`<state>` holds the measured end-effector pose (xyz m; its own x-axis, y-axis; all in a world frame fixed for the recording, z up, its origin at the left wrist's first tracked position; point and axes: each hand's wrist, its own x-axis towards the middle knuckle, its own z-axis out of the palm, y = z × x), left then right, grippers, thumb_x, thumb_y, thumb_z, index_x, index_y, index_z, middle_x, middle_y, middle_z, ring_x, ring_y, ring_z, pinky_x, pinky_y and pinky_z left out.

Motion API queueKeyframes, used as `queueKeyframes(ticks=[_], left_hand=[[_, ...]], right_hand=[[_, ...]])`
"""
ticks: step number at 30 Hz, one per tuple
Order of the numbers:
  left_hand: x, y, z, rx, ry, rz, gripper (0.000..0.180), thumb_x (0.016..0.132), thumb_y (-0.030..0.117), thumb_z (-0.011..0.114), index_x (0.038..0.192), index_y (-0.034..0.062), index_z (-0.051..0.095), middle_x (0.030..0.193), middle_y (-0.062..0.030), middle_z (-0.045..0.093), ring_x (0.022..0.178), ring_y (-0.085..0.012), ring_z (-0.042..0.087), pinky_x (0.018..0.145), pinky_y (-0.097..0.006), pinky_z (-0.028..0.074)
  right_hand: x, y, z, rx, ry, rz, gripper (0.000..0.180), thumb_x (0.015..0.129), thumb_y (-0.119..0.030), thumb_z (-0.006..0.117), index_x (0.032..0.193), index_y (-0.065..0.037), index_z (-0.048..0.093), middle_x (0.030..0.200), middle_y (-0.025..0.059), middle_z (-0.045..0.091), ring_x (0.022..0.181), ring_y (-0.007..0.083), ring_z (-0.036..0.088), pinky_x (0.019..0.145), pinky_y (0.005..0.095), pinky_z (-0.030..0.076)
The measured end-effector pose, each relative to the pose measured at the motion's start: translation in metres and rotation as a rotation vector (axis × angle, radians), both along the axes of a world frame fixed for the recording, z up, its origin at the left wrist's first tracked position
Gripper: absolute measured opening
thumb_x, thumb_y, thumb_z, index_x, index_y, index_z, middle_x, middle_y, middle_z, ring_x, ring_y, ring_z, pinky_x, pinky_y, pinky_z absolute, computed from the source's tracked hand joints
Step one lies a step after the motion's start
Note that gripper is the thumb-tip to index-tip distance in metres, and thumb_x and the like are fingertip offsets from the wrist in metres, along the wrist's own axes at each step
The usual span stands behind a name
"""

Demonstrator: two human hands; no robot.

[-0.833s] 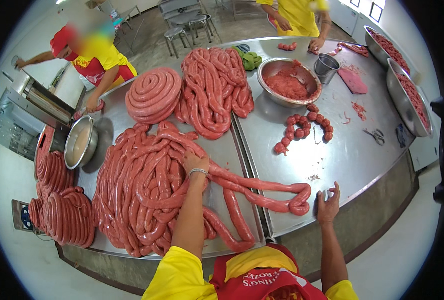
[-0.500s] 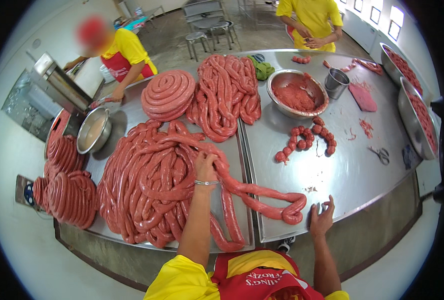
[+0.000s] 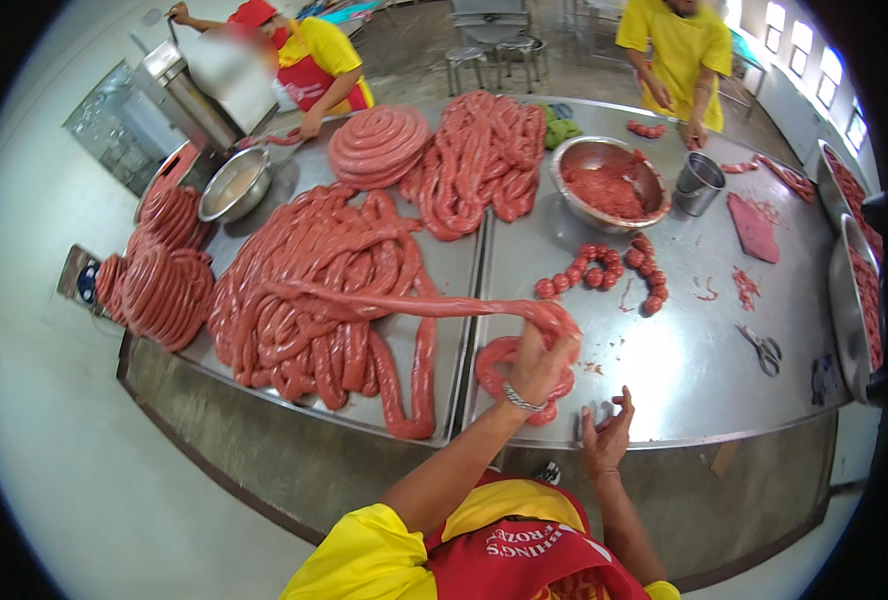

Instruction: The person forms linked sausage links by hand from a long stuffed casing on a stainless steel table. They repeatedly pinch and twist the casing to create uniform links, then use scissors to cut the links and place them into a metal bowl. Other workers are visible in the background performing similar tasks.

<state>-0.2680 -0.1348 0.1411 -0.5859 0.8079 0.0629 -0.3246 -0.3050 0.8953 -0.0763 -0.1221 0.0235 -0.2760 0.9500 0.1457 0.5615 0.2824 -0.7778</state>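
Right-edge trays (image 3: 857, 300) cut off

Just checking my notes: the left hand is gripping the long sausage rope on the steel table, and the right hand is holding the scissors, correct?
Not quite. In the head view the right hand is empty at the steel table edge; the scissors lie apart from it. The left hand does grip the sausage rope.

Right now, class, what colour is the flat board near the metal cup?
Pinkish red: the flat board by the metal cup, head view.
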Motion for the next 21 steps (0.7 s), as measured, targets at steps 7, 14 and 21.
queueKeyframes(ticks=[7, 14, 21], left_hand=[[-0.041, -0.052, -0.123, -0.615, 0.699, -0.156, 0.051, 0.088, 0.036, 0.066, 0.116, -0.0044, 0.054, 0.096, -0.0133, 0.067, 0.085, -0.0230, 0.065, 0.077, -0.039, 0.051], [-0.203, -0.226, -0.101, -0.568, 0.506, 0.335, 0.015, 0.091, 0.013, 0.065, 0.102, 0.0042, 0.060, 0.088, 0.0003, 0.059, 0.075, -0.0077, 0.056, 0.065, -0.021, 0.046], [-0.282, -0.182, -0.073, -0.763, 1.416, 0.326, 0.053, 0.078, 0.018, 0.072, 0.126, 0.0041, 0.053, 0.125, -0.0201, 0.053, 0.118, -0.0371, 0.047, 0.104, -0.045, 0.033]], right_hand=[[0.003, 0.004, -0.014, -0.008, -0.010, -0.067, 0.076, 0.081, -0.024, 0.074, 0.143, -0.008, 0.033, 0.120, 0.0146, 0.054, 0.077, 0.0232, 0.063, 0.065, 0.0360, 0.051], [-0.015, 0.006, -0.011, 0.109, -0.198, -0.082, 0.075, 0.081, -0.035, 0.073, 0.141, -0.008, 0.036, 0.118, 0.0157, 0.054, 0.089, 0.0289, 0.064, 0.065, 0.0390, 0.052], [-0.004, 0.000, 0.000, 0.141, -0.263, -0.133, 0.077, 0.080, -0.032, 0.076, 0.141, -0.007, 0.036, 0.113, 0.0112, 0.055, 0.062, 0.0168, 0.054, 0.052, 0.0319, 0.046]])
